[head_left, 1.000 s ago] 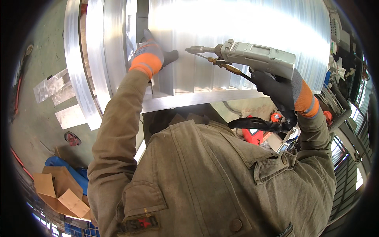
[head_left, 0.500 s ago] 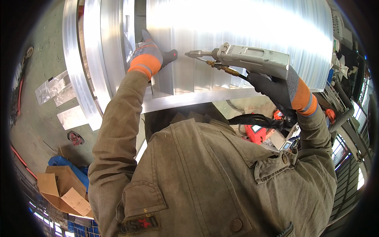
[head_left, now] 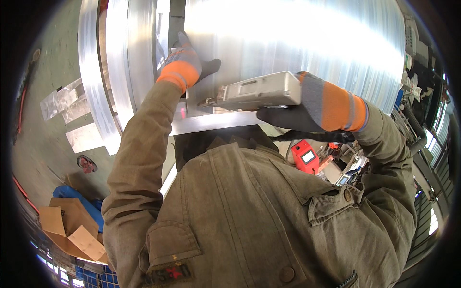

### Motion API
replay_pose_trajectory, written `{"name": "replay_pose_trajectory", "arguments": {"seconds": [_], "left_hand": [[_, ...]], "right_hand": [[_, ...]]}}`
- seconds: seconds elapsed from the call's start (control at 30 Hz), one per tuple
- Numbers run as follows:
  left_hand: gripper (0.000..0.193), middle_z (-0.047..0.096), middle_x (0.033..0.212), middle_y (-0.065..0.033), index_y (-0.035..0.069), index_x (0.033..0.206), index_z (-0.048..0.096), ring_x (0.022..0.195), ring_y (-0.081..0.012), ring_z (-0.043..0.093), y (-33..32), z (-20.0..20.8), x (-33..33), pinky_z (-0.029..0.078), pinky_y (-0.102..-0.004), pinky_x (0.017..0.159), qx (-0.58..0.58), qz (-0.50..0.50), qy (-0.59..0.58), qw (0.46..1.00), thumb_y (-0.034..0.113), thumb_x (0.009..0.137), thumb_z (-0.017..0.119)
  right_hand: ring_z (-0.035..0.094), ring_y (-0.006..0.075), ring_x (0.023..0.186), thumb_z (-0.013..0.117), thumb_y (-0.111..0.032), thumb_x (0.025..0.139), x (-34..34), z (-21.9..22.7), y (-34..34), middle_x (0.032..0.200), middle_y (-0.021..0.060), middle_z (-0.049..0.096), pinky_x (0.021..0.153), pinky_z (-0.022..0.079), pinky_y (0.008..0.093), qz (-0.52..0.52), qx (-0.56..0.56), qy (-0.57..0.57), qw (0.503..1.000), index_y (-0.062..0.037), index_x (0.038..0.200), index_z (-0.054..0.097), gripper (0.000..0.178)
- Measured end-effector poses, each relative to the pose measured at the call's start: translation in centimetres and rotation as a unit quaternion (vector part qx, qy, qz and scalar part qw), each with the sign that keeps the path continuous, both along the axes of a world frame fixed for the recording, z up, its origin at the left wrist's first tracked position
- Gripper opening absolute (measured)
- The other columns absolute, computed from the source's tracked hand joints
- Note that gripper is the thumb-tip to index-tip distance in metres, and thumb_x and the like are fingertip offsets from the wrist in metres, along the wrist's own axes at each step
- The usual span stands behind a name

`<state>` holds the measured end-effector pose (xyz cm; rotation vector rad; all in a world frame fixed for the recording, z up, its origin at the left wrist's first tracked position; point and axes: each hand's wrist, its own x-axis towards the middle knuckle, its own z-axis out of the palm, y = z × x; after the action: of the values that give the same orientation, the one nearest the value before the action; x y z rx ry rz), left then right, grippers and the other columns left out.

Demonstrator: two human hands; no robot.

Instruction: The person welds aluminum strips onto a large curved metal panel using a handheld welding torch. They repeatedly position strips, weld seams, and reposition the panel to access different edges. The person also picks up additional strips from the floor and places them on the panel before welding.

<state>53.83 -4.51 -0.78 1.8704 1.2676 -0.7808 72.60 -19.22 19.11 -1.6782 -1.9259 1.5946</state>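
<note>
In my right hand (head_left: 314, 103), in a grey and orange work glove with dark fingers, is a grey boxy handheld welding gun (head_left: 259, 90). Its narrow tip points left and down, above the near left corner of a row of shiny metal profiles (head_left: 288, 53). A pinkish-red light spot shows close to that tip. My left hand (head_left: 185, 66), gloved alike, rests on the left edge of the profiles with thumb and fingers apart. A flat metal bar (head_left: 216, 123) runs along the near ends of the profiles, beneath the gun.
Long metal bars (head_left: 117, 62) stand to the left of the work. On the floor at left lie clear plastic sheets (head_left: 84, 137) and an open cardboard box (head_left: 72, 225). A red device with a screen (head_left: 305, 156) sits at right, near a grey corrugated hose (head_left: 417, 127).
My right hand has brought the welding gun left and nearer to me, its tip now lower by the corner. The red spot has left my left thumb. My left hand has barely shifted.
</note>
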Motion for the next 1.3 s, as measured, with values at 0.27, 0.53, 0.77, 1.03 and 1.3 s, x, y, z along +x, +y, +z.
{"name": "replay_pose_trajectory", "arguments": {"seconds": [0.27,0.53,0.77,1.03,1.3], "left_hand": [[0.148,0.057,0.163,-0.0262,0.004,0.179,-0.002,0.144,-0.0468,0.061,0.3,-1.5,-0.1,0.052,-0.0507,0.120,-0.019,-0.016,-0.003,1.000,0.077,0.080,0.079],[0.156,0.054,0.165,-0.0292,0.001,0.178,-0.001,0.147,-0.0478,0.058,0.2,-3.6,-0.4,0.051,-0.0527,0.121,-0.001,-0.019,-0.030,0.999,0.085,0.075,0.080],[0.154,0.049,0.166,-0.0340,0.001,0.178,-0.001,0.149,-0.0515,0.055,0.4,-3.2,-0.7,0.049,-0.0532,0.123,-0.017,-0.008,-0.053,0.998,0.084,0.076,0.080],[0.153,0.049,0.166,-0.0349,0.000,0.178,0.001,0.149,-0.0523,0.054,0.3,-4.1,-0.8,0.049,-0.0539,0.124,-0.003,-0.028,-0.051,0.998,0.082,0.076,0.079],[0.150,0.048,0.165,-0.0367,0.002,0.178,0.000,0.148,-0.0527,0.056,0.1,-4.2,-0.9,0.050,-0.0525,0.123,0.007,-0.009,-0.054,0.998,0.080,0.077,0.080]], "right_hand": [[0.080,0.0280,0.088,0.074,-0.031,0.105,-2.6,-4.7,3.1,0.105,0.0135,0.083,0.081,0.063,0.0392,0.047,-0.044,0.019,0.998,-0.0100,0.134,0.075,0.036],[0.078,0.0343,0.087,0.070,-0.036,0.105,-3.8,-6.0,3.7,0.102,0.0157,0.081,0.083,0.063,0.0451,0.050,-0.114,-0.007,0.992,-0.0118,0.135,0.072,0.039],[0.080,0.0216,0.092,0.078,-0.029,0.105,-4.2,-5.9,4.0,0.109,0.0126,0.084,0.084,0.064,0.0359,0.037,-0.154,-0.021,0.987,-0.0070,0.136,0.075,0.038],[0.079,0.0346,0.093,0.071,-0.038,0.106,-4.1,-6.2,3.9,0.104,0.0180,0.081,0.086,0.063,0.0448,0.050,-0.129,0.005,0.990,-0.0078,0.135,0.070,0.042],[0.079,0.0350,0.094,0.071,-0.038,0.106,-4.2,-6.3,4.0,0.107,0.0173,0.081,0.088,0.063,0.0444,0.047,-0.133,0.013,0.990,-0.0084,0.137,0.070,0.043]]}}
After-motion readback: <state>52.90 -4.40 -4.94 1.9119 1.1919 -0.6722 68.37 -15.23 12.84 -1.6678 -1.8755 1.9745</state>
